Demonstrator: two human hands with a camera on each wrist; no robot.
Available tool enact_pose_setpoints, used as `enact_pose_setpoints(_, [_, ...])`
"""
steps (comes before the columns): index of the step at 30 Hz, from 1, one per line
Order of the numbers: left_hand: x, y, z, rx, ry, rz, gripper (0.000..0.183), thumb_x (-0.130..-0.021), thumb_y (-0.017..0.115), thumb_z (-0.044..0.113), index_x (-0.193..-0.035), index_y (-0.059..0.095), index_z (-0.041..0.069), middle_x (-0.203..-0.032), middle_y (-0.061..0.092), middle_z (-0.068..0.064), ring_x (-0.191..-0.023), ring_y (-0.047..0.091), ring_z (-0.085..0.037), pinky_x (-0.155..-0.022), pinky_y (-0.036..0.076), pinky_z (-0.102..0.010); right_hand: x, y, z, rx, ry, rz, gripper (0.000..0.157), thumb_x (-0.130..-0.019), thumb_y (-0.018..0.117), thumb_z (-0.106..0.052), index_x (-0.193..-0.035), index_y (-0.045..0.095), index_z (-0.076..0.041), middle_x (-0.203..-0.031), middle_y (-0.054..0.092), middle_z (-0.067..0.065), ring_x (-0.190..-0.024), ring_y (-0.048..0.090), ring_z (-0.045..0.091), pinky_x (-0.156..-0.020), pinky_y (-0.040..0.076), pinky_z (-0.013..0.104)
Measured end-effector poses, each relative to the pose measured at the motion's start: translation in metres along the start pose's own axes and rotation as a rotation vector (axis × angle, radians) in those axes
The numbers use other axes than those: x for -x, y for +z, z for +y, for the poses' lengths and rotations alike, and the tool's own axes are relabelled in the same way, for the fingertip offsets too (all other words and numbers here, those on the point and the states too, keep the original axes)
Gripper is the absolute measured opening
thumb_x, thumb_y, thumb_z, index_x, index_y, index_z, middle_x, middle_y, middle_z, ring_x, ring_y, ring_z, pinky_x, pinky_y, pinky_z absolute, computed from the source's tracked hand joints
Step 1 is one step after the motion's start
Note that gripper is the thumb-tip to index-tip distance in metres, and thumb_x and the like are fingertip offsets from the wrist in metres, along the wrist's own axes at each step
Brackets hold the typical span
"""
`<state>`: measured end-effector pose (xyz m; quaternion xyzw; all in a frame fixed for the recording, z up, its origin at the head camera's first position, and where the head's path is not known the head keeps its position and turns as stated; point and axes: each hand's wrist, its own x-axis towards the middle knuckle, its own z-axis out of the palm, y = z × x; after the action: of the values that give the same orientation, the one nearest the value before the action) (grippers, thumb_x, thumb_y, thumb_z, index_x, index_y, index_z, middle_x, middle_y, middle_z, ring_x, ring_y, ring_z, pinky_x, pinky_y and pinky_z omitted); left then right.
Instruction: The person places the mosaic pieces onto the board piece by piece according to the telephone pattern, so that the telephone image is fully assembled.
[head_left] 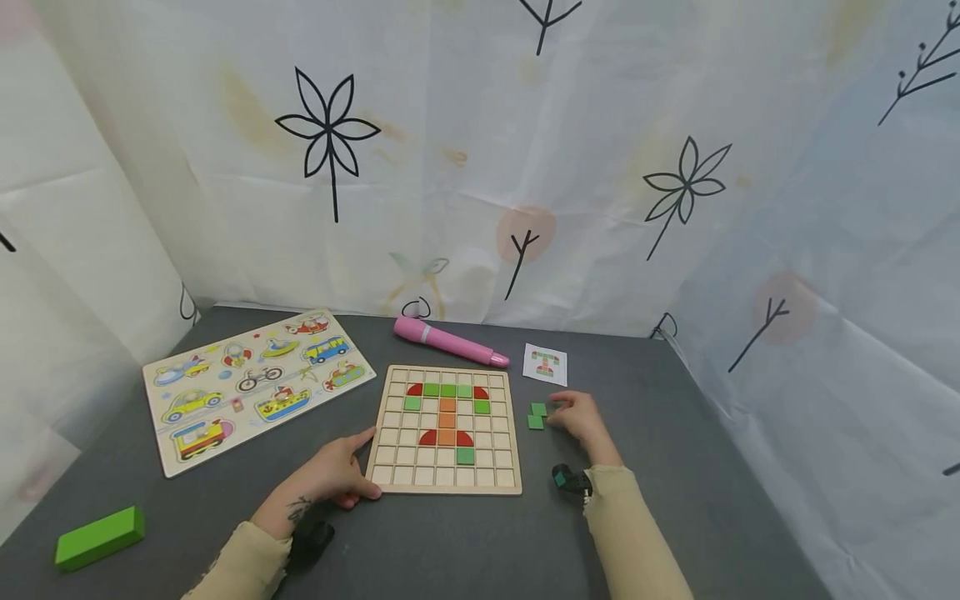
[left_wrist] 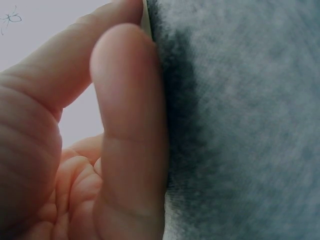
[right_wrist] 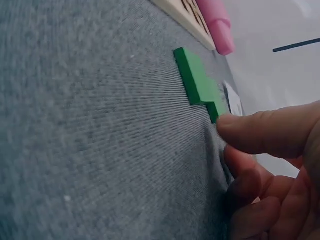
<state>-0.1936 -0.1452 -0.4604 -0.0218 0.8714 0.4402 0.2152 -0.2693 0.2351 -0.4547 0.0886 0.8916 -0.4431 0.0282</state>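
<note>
A wooden grid board (head_left: pixel 491 479) lies on the dark table in the head view, bearing red quarter-round, green square and orange square tiles in some of its cells. At its lower left corner is my left hand (head_left: pixel 333 473), the index finger against the left edge and the thumb at the corner. Several green square tiles (head_left: pixel 536 422) lie right of the board. My right hand (head_left: pixel 579 422) is beside them, its thumb tip (right_wrist: pixel 232 125) at the edge of a tile. Its other fingers are loosely bent, and no held tile shows.
Behind the tiles lies a small card (head_left: pixel 531 367) with a coloured tile pattern. A pink pen-shaped stick (head_left: pixel 457 344) lies beyond the board. To the left are a vehicle picture puzzle (head_left: pixel 243 425) and a green block (head_left: pixel 101 539). A printed cloth (head_left: pixel 450 125) hangs behind.
</note>
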Motion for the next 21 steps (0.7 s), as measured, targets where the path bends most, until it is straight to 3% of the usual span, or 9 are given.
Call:
enact_pose_setpoints(9, [0.0002,-0.0002,-0.0006,-0.006,0.007,-0.004,0.105,-0.059,0.087,0.013,-0.146,0.028,0.009,-0.059,0.055,-0.007,-0.043,0.048,-0.012,-0.045,0.047,-0.026,-0.0051,0.0051,-0.0053,0.168,0.010,-0.024,0.042,-0.069,0.071,0.005,-0.110,0.068,-0.003,-0.106,0.062,0.016,-0.081,0.050,0.021,-0.070,0.044,0.032])
enact_pose_setpoints(17, [0.0001,-0.0006,0.0001,-0.005,0.002,-0.004,0.105,-0.060,0.086,0.012,-0.147,0.028,0.010,-0.058,0.055,-0.007,-0.042,0.048,-0.012,-0.044,0.047,-0.026,-0.0059,0.0064,-0.0076,0.196,0.011,-0.021,0.031,-0.071,0.070,0.001,-0.102,0.067,0.000,-0.082,0.055,0.008,-0.070,0.047,0.018,-0.056,0.036,0.026])
enact_pose_setpoints(21, [-0.0003,-0.0005,-0.0001,-0.009,0.003,-0.006,0.105,-0.060,0.087,0.013,-0.146,0.028,0.010,-0.058,0.055,-0.007,-0.042,0.048,-0.012,-0.044,0.047,-0.026,-0.0060,0.0063,-0.0080,0.164,-0.006,0.019,0.030,-0.070,0.067,0.000,-0.100,0.065,0.002,-0.081,0.057,0.010,-0.070,0.050,0.019,-0.055,0.039,0.026])
